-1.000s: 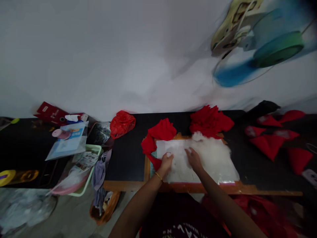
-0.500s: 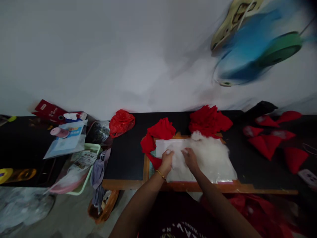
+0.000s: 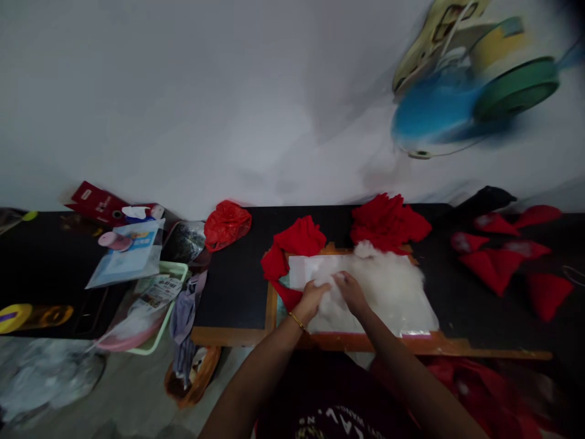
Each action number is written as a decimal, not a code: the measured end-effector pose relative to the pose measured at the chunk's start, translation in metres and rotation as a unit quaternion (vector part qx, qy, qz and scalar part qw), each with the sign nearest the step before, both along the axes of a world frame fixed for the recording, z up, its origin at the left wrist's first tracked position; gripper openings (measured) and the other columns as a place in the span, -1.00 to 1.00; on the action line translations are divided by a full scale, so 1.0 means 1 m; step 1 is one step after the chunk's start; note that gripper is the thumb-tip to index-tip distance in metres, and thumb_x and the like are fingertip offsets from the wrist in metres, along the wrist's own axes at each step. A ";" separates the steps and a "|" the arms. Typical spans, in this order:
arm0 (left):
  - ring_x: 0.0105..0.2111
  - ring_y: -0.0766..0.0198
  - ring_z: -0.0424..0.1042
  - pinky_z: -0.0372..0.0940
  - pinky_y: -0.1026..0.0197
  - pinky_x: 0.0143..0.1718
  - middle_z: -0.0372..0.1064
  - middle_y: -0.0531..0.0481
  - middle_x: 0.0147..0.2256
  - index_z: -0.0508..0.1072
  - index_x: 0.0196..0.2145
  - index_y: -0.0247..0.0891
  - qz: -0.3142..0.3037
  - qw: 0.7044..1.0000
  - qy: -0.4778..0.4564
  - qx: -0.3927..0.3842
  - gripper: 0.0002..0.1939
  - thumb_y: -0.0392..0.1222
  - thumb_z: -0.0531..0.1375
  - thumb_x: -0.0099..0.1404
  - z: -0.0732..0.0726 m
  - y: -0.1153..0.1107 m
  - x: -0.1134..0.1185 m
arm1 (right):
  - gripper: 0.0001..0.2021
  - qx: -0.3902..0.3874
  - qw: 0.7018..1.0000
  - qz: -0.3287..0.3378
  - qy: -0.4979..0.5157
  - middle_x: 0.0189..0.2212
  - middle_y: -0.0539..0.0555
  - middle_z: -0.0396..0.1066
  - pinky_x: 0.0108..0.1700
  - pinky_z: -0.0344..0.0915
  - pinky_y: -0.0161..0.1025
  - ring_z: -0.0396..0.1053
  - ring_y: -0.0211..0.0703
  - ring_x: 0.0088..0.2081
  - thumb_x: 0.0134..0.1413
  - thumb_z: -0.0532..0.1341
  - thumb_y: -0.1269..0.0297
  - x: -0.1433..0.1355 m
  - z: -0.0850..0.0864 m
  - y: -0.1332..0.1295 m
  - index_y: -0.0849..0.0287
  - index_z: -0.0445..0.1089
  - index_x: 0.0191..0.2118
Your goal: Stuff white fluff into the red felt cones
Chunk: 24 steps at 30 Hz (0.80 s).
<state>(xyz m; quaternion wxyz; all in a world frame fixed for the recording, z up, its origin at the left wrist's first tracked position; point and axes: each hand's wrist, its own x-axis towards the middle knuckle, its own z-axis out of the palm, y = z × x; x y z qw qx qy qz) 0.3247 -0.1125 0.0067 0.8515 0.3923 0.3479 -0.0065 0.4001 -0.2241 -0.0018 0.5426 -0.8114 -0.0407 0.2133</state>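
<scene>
Left hand [image 3: 312, 301]: fingers curled down into the stuffing [image 3: 388, 286] at its left end; they seem to pinch a tuft, but the grip itself cannot be told for sure.
Right hand [image 3: 351, 291]: just beside the left, fingers bent into the same tuft; whether it is clamped cannot be told.
Stuffing: white fluffy heap lying on a clear bag [image 3: 320, 268], spread over the wooden board [image 3: 271, 305] on the black table [image 3: 233, 286].
Red cloth [image 3: 299, 239]: bunched at the board's far-left corner, with a strip running down the left edge, just beside the left hand.
Red pile [image 3: 388, 221]: behind the stuffing, touching its far edge.
Red cones [image 3: 496, 267]: several scattered on the table, well apart to the right.
Red bag [image 3: 226, 224]: crumpled, far left of the board.
Clutter [image 3: 132, 262]: papers, a tray and tape rolls at the left end of the table.
Fan [image 3: 457, 103]: up on the right, blades blurred.
Hard to make out: fingertips are sunk in the fluff; the scene is dim, and the far-right edge is blurred.
</scene>
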 end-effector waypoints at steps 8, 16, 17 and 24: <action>-0.51 0.23 0.42 0.29 0.24 -0.46 0.48 -0.02 -0.54 0.51 -0.35 -0.33 0.033 0.999 0.024 0.030 -0.63 -0.12 0.45 -0.12 -0.001 0.008 -0.006 | -0.57 0.010 0.998 -0.055 0.026 -0.49 0.05 0.46 -0.38 0.26 -0.20 0.36 -0.06 -0.41 -0.09 0.23 -0.20 -0.002 0.002 -0.007 0.12 0.41 -0.40; -0.52 0.27 0.41 0.29 0.25 -0.45 0.48 0.00 -0.50 0.50 -0.34 -0.29 0.039 0.998 0.034 0.039 -0.67 -0.10 0.40 -0.06 -0.003 0.009 0.000 | -0.58 0.005 0.998 -0.058 0.018 -0.42 0.08 0.50 -0.34 0.29 -0.18 0.39 -0.04 -0.37 -0.04 0.20 -0.19 0.008 -0.003 -0.007 0.12 0.43 -0.37; -0.53 0.27 0.40 0.29 0.25 -0.46 0.48 0.00 -0.50 0.50 -0.33 -0.29 0.031 0.998 0.033 0.036 -0.67 -0.10 0.40 -0.06 -0.003 0.009 0.001 | -0.58 0.007 0.999 -0.050 0.017 -0.43 0.07 0.50 -0.34 0.30 -0.18 0.39 -0.05 -0.38 -0.04 0.20 -0.19 0.009 -0.004 -0.005 0.12 0.43 -0.38; -0.54 0.27 0.38 0.25 0.25 -0.48 0.47 0.00 -0.49 0.48 -0.32 -0.30 -0.009 0.997 0.030 0.068 -0.65 -0.08 0.41 -0.05 -0.002 0.011 0.008 | -0.60 0.004 1.000 -0.011 0.021 -0.50 0.03 0.47 -0.39 0.27 -0.20 0.35 -0.07 -0.43 -0.10 0.26 -0.17 0.010 -0.004 0.010 0.11 0.42 -0.44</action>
